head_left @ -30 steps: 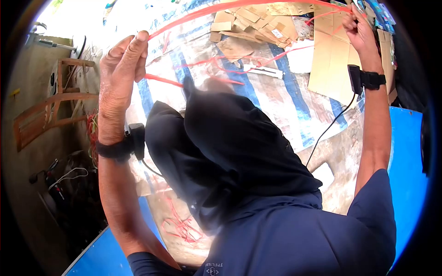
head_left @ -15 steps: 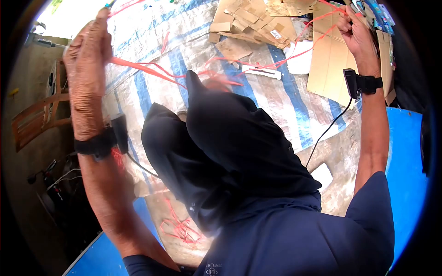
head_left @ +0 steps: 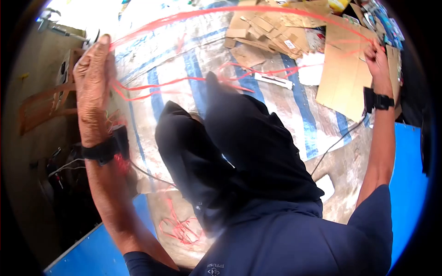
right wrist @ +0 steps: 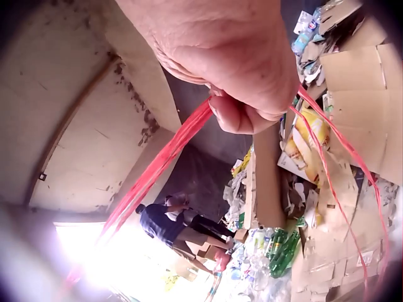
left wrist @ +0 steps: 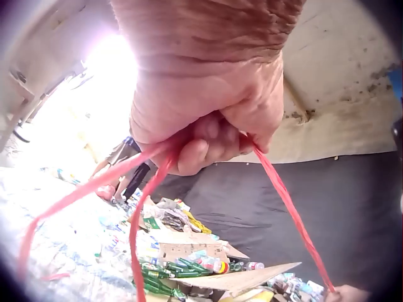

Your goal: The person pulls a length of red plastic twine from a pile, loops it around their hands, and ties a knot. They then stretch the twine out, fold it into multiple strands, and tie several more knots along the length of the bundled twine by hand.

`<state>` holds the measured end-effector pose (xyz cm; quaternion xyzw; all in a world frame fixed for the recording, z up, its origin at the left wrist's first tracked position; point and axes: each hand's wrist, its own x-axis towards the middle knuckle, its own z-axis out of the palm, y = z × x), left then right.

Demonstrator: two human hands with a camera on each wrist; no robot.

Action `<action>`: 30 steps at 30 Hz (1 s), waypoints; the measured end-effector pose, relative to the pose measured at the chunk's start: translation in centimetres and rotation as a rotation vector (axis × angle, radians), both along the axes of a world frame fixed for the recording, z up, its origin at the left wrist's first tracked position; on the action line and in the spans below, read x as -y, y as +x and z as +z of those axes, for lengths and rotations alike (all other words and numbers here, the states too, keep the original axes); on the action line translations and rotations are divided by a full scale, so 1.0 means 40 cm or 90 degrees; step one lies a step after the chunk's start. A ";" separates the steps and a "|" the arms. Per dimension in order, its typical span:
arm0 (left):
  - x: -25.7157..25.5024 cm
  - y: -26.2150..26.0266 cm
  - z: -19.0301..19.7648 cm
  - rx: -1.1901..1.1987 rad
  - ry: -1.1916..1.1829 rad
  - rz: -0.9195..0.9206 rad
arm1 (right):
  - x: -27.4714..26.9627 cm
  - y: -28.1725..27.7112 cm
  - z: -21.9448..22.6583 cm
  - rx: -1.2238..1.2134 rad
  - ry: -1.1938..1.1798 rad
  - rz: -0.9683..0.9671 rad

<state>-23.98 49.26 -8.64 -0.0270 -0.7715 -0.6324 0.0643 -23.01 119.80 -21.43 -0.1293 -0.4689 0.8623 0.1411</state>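
Observation:
Pinkish-red plastic twine [head_left: 239,9] runs in a long arc between my two raised, widely parted hands in the head view. My left hand [head_left: 93,76] grips it with curled fingers; in the left wrist view two strands of twine [left wrist: 135,233] hang from one side of the fist and one from the thumb side. My right hand [head_left: 376,60] pinches the other end of the span. Two loose strands trail from this hand in the right wrist view, opposite the taut, flattened twine [right wrist: 167,157]. Lower strands of twine [head_left: 159,86] cross in front of my knees.
A blue-and-white striped tarp [head_left: 299,119] covers the floor. Flattened cardboard [head_left: 343,69] lies at the right, with more cardboard pieces [head_left: 271,34] beyond. Green bottles [right wrist: 284,251] lie among plastic waste. A tangle of twine [head_left: 182,230] sits at lower left, and other people [right wrist: 170,223] are farther off.
My left hand has shifted left from one second ago, with the twine still in it. The upper span, mostly out of view half a second ago, shows again. My right hand keeps its pinch.

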 end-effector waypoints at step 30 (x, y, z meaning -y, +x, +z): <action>0.163 0.132 -0.045 0.146 -0.200 -0.105 | -0.095 -0.006 -0.222 0.107 -0.119 -0.152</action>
